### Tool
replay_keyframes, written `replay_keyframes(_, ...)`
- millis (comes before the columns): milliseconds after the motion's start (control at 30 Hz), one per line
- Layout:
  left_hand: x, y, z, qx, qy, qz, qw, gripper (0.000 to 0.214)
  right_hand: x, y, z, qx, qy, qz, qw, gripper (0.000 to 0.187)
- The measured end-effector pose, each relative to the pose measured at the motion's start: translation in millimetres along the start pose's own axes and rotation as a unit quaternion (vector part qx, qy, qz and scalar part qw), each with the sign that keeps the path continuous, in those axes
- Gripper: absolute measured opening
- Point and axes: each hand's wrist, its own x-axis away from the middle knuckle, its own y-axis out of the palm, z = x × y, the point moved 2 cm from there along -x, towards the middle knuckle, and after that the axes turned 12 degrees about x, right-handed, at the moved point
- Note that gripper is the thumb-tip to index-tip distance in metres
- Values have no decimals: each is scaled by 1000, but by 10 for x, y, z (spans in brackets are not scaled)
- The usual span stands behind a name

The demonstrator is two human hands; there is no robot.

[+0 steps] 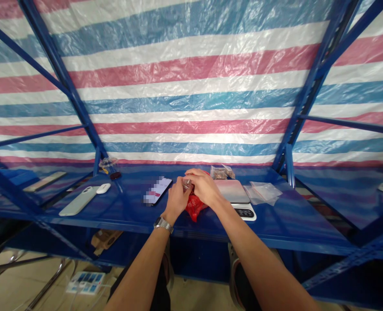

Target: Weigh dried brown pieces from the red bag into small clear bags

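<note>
My left hand point(177, 196), with a metal-band watch at the wrist, is closed on what looks like a small clear plastic bag point(187, 185). My right hand point(204, 186) reaches in from the other side, its fingers bent over the same bag; its fingertips are partly hidden. Directly beneath both hands lies a crumpled red plastic bag point(195, 208) on the blue table point(129, 216). To the right of my right hand sits a white kitchen scale point(232, 192) with a dark control panel. Behind it are small clear bags with brownish contents point(220, 173).
Flat clear bags point(264, 192) lie right of the scale. Left of my hands are a lit phone point(159, 191), a pale phone point(78, 201), a white earbud case point(103, 188) and a dark-lidded item point(115, 175). Blue frame posts point(90, 129) flank the table. A power strip point(85, 283) is on the floor.
</note>
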Motion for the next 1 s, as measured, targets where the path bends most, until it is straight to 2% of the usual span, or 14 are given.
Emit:
replay_keyframes(100, -11, 10, -14, 16, -8, 11, 1000, 15, 0, -23, 9, 21, 8, 19, 1000, 54)
replay_keyframes(200, -15, 0, -88, -6, -35, 43, 998, 19, 19, -52, 99, 34, 50, 45, 997, 57)
replay_keyframes(233, -14, -7, -125, -22, -53, 54, 997, 20, 32, -51, 135, 41, 67, 29, 996, 57)
replay_keyframes(300, -16, -14, -200, -38, -85, 61, 994, 24, 67, -29, 197, 69, 103, -45, 991, 54)
replay_keyframes(400, -42, 11, -275, 6, -101, 27, 994, 26, 117, 5, 240, 134, 156, -152, 967, 45)
replay_keyframes(500, -83, 60, -292, 62, -110, -13, 992, 23, 115, 2, 228, 196, 193, -170, 946, 43)
replay_keyframes(600, -126, 102, -274, 84, -116, -13, 990, 21, 89, 7, 217, 218, 216, -170, 936, 45)
replay_keyframes(833, -232, 214, -287, 171, -130, 43, 976, 18, 76, 102, 324, 167, 207, -190, 945, 44)
replay_keyframes(1000, -245, 260, -265, 196, -143, 58, 968, 12, 89, 177, 433, 90, 153, -188, 966, 48)
